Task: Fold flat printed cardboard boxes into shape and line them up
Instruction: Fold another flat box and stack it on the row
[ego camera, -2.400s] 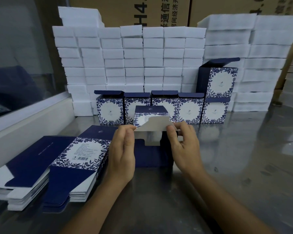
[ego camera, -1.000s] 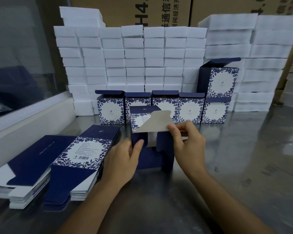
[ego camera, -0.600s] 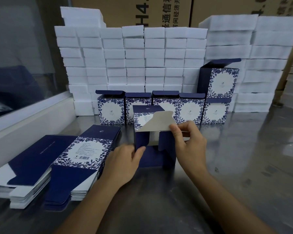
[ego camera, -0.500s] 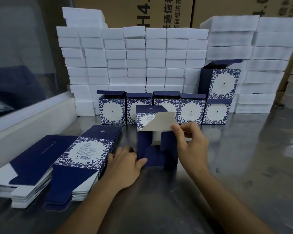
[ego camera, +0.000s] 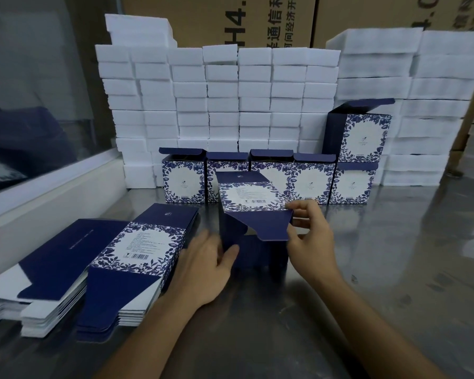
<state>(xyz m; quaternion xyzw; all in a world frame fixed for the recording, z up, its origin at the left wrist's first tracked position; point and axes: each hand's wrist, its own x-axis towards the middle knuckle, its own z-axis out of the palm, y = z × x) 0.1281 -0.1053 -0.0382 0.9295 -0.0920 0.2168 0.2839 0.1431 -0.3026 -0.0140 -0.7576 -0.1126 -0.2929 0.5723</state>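
Nearest to us, our two bare forearms reach over the steel table (ego camera: 394,269). Our left hand (ego camera: 203,272) lies low beside the box in work, fingers loosely spread, the thumb against its dark lower left side; whether the fingers grip anything there we cannot tell, since they are blurred. Our right hand (ego camera: 309,239) pinches the navy flap (ego camera: 268,225) of the half-formed box (ego camera: 251,196) at its right edge, thumb and forefinger narrowed on the card, the other fingers curled behind it. The box stands on the table between our hands, its printed label panel tilted towards us, and it hides part of the row behind.

Just left of our left hand lie two stacks of flat box blanks (ego camera: 137,250), the nearer one showing its floral label face, the other (ego camera: 63,253) mostly plain navy with white undersides.

Beyond the box in work, a row of folded floral boxes (ego camera: 182,181) stands side by side, lids up, with one more folded box (ego camera: 363,135) set on top of the rightmost. Right behind them rises a wall of white foam blocks (ego camera: 255,97), stacked in columns, with wider white slabs (ego camera: 433,105) to the right. Brown shipping cartons (ego camera: 257,20) with printed characters stand at the very back, and a glass partition (ego camera: 33,91) runs along the left.
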